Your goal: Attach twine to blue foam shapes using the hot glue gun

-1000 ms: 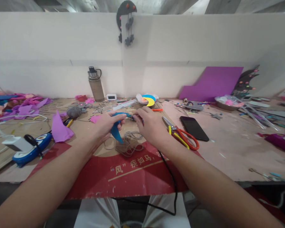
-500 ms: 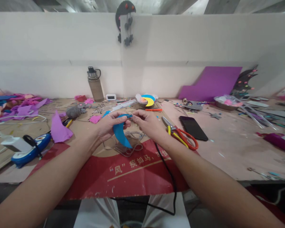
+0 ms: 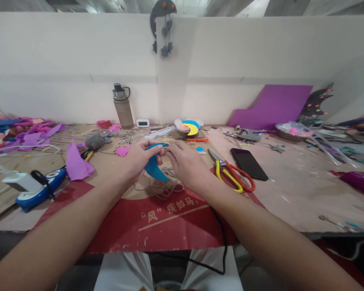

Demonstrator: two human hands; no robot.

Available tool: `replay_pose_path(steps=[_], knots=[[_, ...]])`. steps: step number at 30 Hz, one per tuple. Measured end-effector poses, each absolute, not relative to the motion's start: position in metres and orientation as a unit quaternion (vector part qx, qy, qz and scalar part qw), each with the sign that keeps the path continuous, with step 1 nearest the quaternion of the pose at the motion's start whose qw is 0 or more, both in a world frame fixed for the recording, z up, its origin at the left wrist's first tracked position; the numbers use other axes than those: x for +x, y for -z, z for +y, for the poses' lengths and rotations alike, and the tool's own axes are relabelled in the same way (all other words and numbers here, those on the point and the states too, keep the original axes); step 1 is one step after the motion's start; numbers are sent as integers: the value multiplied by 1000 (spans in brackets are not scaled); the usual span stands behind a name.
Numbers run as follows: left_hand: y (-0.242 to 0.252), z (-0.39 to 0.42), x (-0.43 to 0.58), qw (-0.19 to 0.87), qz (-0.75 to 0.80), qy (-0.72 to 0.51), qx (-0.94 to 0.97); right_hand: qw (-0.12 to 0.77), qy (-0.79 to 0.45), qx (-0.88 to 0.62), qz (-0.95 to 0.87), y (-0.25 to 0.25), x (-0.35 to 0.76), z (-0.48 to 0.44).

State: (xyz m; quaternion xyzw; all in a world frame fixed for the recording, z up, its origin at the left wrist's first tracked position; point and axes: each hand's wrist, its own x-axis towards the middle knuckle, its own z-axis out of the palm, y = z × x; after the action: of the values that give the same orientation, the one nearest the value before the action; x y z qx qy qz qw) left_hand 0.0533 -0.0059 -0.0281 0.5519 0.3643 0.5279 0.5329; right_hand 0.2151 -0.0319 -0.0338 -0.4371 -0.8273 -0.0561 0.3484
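Observation:
My left hand [image 3: 138,160] pinches a blue crescent-shaped piece of felt [image 3: 155,170] between thumb and fingers, its pointed end hanging down. Close against it on the right, my right hand [image 3: 186,162] has its fingertips pressed together at the felt's upper edge. What they grip is too small or hidden to name. Below both hands lies a loose tangle of thin grey cord [image 3: 166,191], partly on a red printed board [image 3: 170,230]. Scissors with red and yellow handles [image 3: 230,171] rest open beside my right forearm.
A black phone [image 3: 249,163] lies right of the scissors. Behind the hands stands a bowl [image 3: 182,128] with blue and yellow crescents. A bottle [image 3: 123,109], a ball of grey yarn [image 3: 95,142], purple felt [image 3: 78,162] and a blue power strip [image 3: 42,192] are on the left.
My right hand has turned more back-up and its fingers now curl over the felt's edge. The crescent's hanging tip has risen slightly. A small blue scrap now shows behind the right hand.

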Motion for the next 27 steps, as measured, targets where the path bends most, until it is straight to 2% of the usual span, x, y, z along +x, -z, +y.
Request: replay_pose_path(steps=[3, 6, 11, 16, 19, 27], knots=[[28, -7, 54, 474, 398, -512, 595, 311, 132, -465, -819, 28, 217, -36], [26, -10, 53, 443, 422, -477, 631, 326, 136, -467, -810, 20, 222, -37], [20, -14, 52, 500, 409, -416, 640, 422, -29, -426, -800, 14, 231, -28], [17, -15, 52, 583, 372, -404, 598, 446, -192, -412, -771, 16, 236, -21], [20, -12, 50, 605, 355, -412, 581, 460, -239, -408, -751, 16, 236, -20], [21, -8, 46, 621, 323, -490, 520, 477, -136, -414, -764, 22, 232, -25]])
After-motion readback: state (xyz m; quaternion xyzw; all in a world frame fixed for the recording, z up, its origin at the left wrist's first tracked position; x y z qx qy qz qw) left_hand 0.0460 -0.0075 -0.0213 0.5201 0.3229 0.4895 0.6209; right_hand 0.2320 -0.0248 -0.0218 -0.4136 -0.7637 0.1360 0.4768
